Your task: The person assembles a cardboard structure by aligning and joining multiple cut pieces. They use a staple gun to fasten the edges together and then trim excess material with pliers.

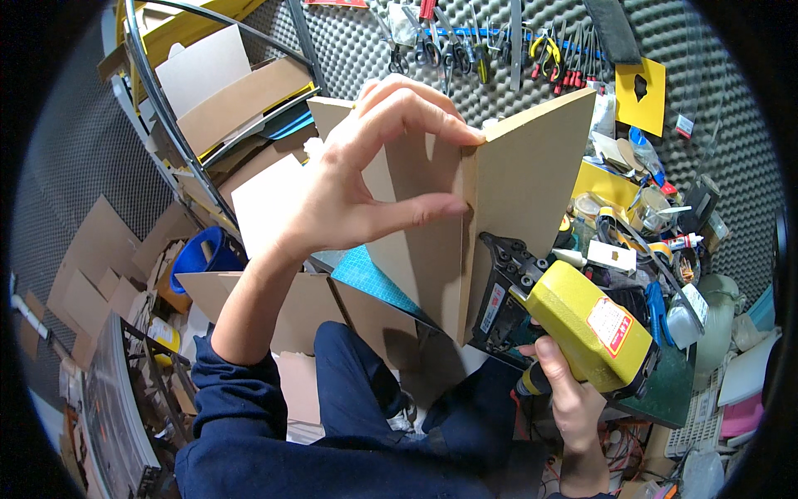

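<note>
Two thin brown boards meet in a V at a narrow upright edge in front of me: a right board (532, 170) and a left board (424, 249). My left hand (353, 179) reaches over the left board, fingers and thumb curled round the top of the joint. A yellow-green nail gun (578, 320) is in my right hand (569, 399), which is wrapped round its handle. The gun's black nose lies close beside the joint, against or just in front of the right board; I cannot tell whether it touches. Part of the handle is hidden by the gun's body.
A teal cutting mat (374, 279) lies under the boards. Pliers, scissors and screwdrivers hang on a rack (499, 37) along the foam wall. Clutter and jars (715, 308) crowd the right. A blue bucket (204, 254) and a metal-framed rack (170, 108) of sheets stand left.
</note>
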A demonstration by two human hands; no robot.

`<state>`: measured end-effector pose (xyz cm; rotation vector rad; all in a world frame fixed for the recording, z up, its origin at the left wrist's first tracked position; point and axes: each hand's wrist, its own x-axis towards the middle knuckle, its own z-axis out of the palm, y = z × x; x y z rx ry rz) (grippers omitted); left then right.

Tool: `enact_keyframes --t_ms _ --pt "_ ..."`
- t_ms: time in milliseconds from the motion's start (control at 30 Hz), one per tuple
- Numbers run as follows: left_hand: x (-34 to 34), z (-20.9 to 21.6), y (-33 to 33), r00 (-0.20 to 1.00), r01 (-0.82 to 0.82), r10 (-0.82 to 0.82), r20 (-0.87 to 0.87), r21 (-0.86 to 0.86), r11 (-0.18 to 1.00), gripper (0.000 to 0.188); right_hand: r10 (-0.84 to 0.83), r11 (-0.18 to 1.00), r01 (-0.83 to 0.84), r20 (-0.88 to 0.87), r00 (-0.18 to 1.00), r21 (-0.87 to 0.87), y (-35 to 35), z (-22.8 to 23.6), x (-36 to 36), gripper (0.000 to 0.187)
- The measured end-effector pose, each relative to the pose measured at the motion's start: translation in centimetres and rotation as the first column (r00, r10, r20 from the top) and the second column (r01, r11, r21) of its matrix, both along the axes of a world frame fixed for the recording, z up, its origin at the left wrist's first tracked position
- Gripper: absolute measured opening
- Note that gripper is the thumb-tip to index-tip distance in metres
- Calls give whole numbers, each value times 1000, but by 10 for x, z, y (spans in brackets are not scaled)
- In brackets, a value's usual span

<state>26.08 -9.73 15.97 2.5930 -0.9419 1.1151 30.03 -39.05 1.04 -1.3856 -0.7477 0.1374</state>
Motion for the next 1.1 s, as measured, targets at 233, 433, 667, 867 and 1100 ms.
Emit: enact_keyframes --t_ms 233,433,667,867,1100 --pt "4 -1 2 999 41 -41 9 -23 999 50 13 1000 -13 -11 1000 -24 -1 3 -1 43" --pt "7 -7 -4 996 90 -87 28 -194 977 37 7 1000 -9 -41 999 -30 -1 5 -3 43" --pt "6 -3 -1 998 68 -66 21 -104 992 43 78 988 -97 -153 985 -121 -6 12 -3 36" --pt "7 -1 4 997 72 -71 13 -54 996 45 92 982 -103 -75 993 -156 -9 9 -1 38" --pt "7 3 1 990 129 -137 -43 -155 979 23 65 973 -73 -45 997 -218 -12 11 1 37"
